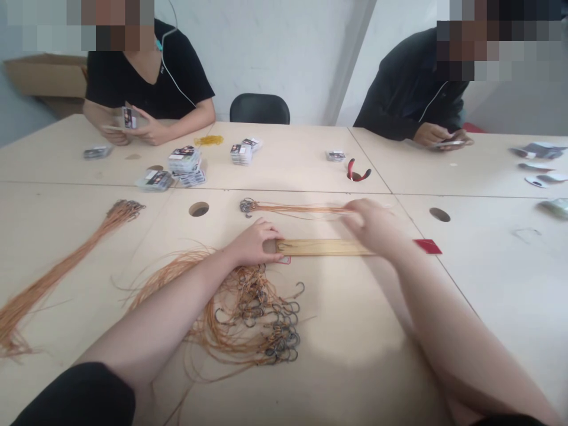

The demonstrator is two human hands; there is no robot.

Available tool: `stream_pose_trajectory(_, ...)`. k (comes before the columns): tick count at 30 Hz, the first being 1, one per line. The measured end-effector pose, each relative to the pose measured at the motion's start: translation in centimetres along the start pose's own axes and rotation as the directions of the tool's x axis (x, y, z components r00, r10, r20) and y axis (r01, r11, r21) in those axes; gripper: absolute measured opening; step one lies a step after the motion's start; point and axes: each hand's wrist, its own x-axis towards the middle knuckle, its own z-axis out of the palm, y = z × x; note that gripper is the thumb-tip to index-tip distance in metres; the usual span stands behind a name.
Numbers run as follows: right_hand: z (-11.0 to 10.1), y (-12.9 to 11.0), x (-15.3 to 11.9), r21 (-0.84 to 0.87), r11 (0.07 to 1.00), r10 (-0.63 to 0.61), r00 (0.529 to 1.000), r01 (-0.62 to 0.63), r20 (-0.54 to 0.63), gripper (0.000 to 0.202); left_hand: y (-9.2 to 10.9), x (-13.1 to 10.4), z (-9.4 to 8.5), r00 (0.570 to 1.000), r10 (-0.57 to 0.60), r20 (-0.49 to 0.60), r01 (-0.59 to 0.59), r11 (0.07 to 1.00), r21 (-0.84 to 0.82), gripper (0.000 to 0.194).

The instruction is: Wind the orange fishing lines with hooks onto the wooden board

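Observation:
My left hand (255,242) is closed on the left end of a narrow wooden strip (323,247), thumb below and fingers above. My right hand (370,225), blurred, reaches across the strip. Its fingertips are closed at the right end of a straight bundle of orange fishing lines (302,207). Dark fishhooks (247,206) gather at that bundle's left end. Below my left forearm spreads a loose heap of hooked orange lines (222,331), with its hooks (281,331) toward the right. A red piece (428,246) shows at the strip's right end.
Another long bundle of hooked lines (80,254) lies at left. Across the table are stacked clear boxes (184,160), yellow strands (208,140) and red-handled pliers (357,171). Two people sit opposite, each handling small items. The tabletop has round holes (199,209) and panel seams.

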Motion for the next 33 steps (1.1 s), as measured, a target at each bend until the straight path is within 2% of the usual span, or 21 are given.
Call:
stream_pose_trajectory(2,1.5,-5.4,-0.1,0.108,0.974,-0.204,0.979,0.201,0.022,0.035,0.0,0.0,0.0,1.0,-0.006,-0.003,0.006,1.0,-0.017,0.043)
stream_pose_trajectory(3,2.3,-7.3,-0.3,0.131,0.95,-0.288,0.957,0.283,0.023,0.035,0.0,0.0,0.0,1.0,-0.006,-0.005,0.006,1.0,-0.022,0.043)
stream_pose_trajectory(4,3.0,-8.5,-0.5,0.142,0.928,-0.352,0.935,0.345,0.031,0.035,0.1,0.1,0.0,1.0,-0.005,-0.005,0.005,1.0,-0.024,0.043)
stream_pose_trajectory(6,4.3,-9.5,-1.0,0.14,0.892,-0.44,0.897,0.429,0.054,0.04,0.1,0.1,0.0,1.0,0.0,-0.002,0.0,1.0,-0.021,0.041)
stream_pose_trajectory(11,5.3,-8.6,-1.3,0.096,0.85,-0.525,0.847,0.518,0.085,0.045,0.0,0.1,-0.1,1.0,0.008,-0.004,-0.008,1.0,-0.015,0.033)
stream_pose_trajectory(21,5.6,-8.4,-1.3,0.069,0.834,-0.552,0.832,0.548,0.062,0.04,-0.4,-0.1,-0.3,0.995,-0.019,-0.098,0.008,0.993,-0.118,0.038)
stream_pose_trajectory(26,5.4,-8.5,-1.2,-0.022,0.824,-0.565,0.825,0.566,0.011,0.04,-0.6,-0.4,-0.8,0.992,-0.122,0.015,0.122,0.954,-0.274,0.046)
stream_pose_trajectory(29,5.4,-8.5,-1.2,-0.047,0.821,-0.569,0.822,0.568,-0.003,0.041,-0.7,-0.4,-1.0,0.989,-0.116,0.094,0.14,0.934,-0.329,0.041)
stream_pose_trajectory(33,5.5,-8.7,-1.2,-0.048,0.825,-0.563,0.826,0.563,0.004,0.043,-0.7,-0.3,-1.0,0.984,-0.099,0.145,0.153,0.889,-0.431,0.033)
